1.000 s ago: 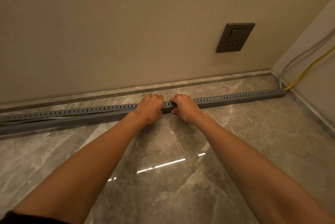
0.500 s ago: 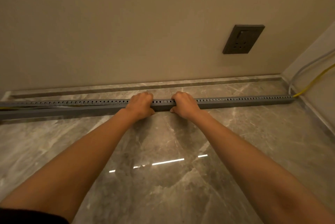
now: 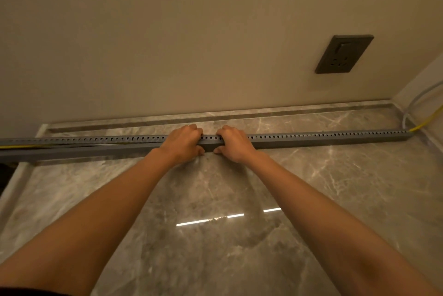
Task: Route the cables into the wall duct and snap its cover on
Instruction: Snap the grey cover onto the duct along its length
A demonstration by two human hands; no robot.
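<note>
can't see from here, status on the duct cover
Left hand, right hand both grip the duct mid-length. Cover looks seated rightward, gapped on the left, yellow cable showing there. Nothing visibly in the way.

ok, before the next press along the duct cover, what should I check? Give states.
1. Left hand and right hand grip the duct mid-length: ok.
2. Cover right of the hands sits flush: ok.
3. Cover left of the hands, dark gap open along it: not ok.
4. Yellow cable in that gap clear of the cover edge: cannot tell.
5. Yellow and grey cable leave the duct's right end freely: ok.
</note>
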